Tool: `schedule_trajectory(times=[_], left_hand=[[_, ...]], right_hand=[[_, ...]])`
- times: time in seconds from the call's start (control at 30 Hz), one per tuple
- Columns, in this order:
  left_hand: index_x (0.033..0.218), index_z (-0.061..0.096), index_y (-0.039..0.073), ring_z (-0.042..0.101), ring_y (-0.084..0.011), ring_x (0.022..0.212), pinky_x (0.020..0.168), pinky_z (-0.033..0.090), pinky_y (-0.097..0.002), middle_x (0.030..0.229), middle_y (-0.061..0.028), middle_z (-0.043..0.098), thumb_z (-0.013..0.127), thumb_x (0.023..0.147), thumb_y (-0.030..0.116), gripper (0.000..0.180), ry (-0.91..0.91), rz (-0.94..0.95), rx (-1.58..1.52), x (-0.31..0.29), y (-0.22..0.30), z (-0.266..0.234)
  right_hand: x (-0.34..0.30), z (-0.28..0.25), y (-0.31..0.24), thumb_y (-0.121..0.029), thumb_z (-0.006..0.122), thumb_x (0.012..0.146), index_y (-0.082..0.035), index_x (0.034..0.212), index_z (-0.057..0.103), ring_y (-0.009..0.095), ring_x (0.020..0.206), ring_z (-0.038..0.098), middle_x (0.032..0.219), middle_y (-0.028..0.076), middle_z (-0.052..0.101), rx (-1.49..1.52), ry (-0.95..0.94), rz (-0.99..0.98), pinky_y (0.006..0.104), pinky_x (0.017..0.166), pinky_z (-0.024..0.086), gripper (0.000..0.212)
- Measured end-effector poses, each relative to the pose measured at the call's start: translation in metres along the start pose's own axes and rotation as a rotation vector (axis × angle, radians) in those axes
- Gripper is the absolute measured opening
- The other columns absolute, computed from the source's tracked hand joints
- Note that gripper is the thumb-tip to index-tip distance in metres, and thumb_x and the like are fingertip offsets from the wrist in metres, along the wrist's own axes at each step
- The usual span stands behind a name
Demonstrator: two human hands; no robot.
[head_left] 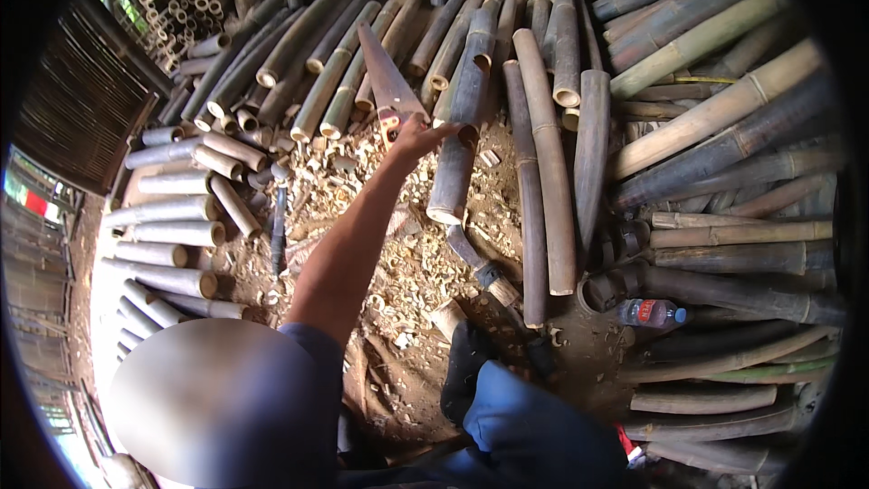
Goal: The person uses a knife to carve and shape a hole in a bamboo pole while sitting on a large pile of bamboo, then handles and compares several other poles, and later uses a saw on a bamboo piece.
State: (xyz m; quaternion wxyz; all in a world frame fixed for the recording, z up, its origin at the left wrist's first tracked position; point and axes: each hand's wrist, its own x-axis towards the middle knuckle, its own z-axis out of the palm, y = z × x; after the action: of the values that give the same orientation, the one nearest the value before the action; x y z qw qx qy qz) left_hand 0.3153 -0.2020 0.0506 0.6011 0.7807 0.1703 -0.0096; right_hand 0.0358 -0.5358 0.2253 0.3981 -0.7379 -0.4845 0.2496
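Near the middle of a dirt floor (pixel 584 358), among pale wood shavings (pixel 398 263), the person's left hand (pixel 409 137) is holding a handsaw (pixel 384 74). The fingers seem to be clamping on its handle, the blade pointing up and away from the body, perhaps because this grip is keeping the toothed edge clear of the arm. One digit is pointing right, towards a dark bamboo pole (pixel 463 100); the view is too small to tell whether it is touching. That pole is lying just right of the saw, its near end facing the person and openings showing along its side, probably placed there for easy reach. The right hand is not showing, so its fingers cannot be told.

Beyond the saw, long bamboo poles (pixel 306 32) are lying side by side, hollow ends facing inwards, likely for convenient picking up. Shorter bamboo pieces (pixel 167 208) are lying in rows on the left, while a larger heap (pixel 720 110) is filling the right. A plastic bottle (pixel 648 312) is lying on its side by that heap, seemingly away from the blade. A blue trouser leg (pixel 534 421) is bending in at the bottom.
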Motion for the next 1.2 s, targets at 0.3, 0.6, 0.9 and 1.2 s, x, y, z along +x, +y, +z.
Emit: schedule_trajectory(times=[0.3, 0.6, 0.9, 1.2], left_hand=[[0.110, 0.072, 0.003, 0.068, -0.0242, 0.090, 0.081, 0.056, -0.0385, 0.097, -0.0129, 0.073, 0.082, 0.084, 0.035, 0.043, -0.169, 0.080, 0.718, -0.159, -0.031, -0.211], [0.129, 0.064, -0.001, 0.066, -0.0219, 0.105, 0.092, 0.052, -0.0362, 0.116, -0.0127, 0.071, 0.081, 0.086, 0.034, 0.059, -0.146, -0.467, 0.230, -0.439, -0.130, -0.253], [0.109, 0.072, -0.003, 0.070, -0.0231, 0.090, 0.079, 0.057, -0.0333, 0.104, -0.0170, 0.074, 0.071, 0.086, 0.018, 0.032, 1.174, -0.303, 0.061, -0.521, -0.222, -0.366], [0.110, 0.070, -0.009, 0.069, -0.0310, 0.108, 0.092, 0.055, -0.0377, 0.116, -0.0233, 0.070, 0.089, 0.058, 0.032, 0.069, 1.292, -0.977, -0.013, -0.501, -0.356, -0.527]], right_hand=[[-0.019, 0.019, -0.007, -0.021, 0.067, 0.086, -0.004, 0.091, 0.057, 0.033, 0.089, 0.068, 0.093, 0.018, 0.066, -0.015, -0.019, -0.095, 0.0453, 0.076, 0.054, 0.021], [0.014, 0.052, -0.024, -0.025, 0.066, 0.088, -0.005, 0.097, 0.057, 0.035, 0.091, 0.067, 0.097, 0.019, 0.066, -0.060, -0.193, -0.087, 0.0464, 0.078, 0.053, 0.024], [0.052, 0.103, 0.000, -0.029, 0.065, 0.089, -0.005, 0.102, 0.058, 0.036, 0.093, 0.066, 0.100, 0.020, 0.066, -0.128, -0.295, 0.193, 0.0476, 0.079, 0.052, 0.028], [0.078, 0.121, 0.058, -0.033, 0.063, 0.091, -0.006, 0.108, 0.058, 0.038, 0.096, 0.066, 0.103, 0.020, 0.066, -0.163, -0.302, 0.475, 0.0488, 0.081, 0.051, 0.032]])
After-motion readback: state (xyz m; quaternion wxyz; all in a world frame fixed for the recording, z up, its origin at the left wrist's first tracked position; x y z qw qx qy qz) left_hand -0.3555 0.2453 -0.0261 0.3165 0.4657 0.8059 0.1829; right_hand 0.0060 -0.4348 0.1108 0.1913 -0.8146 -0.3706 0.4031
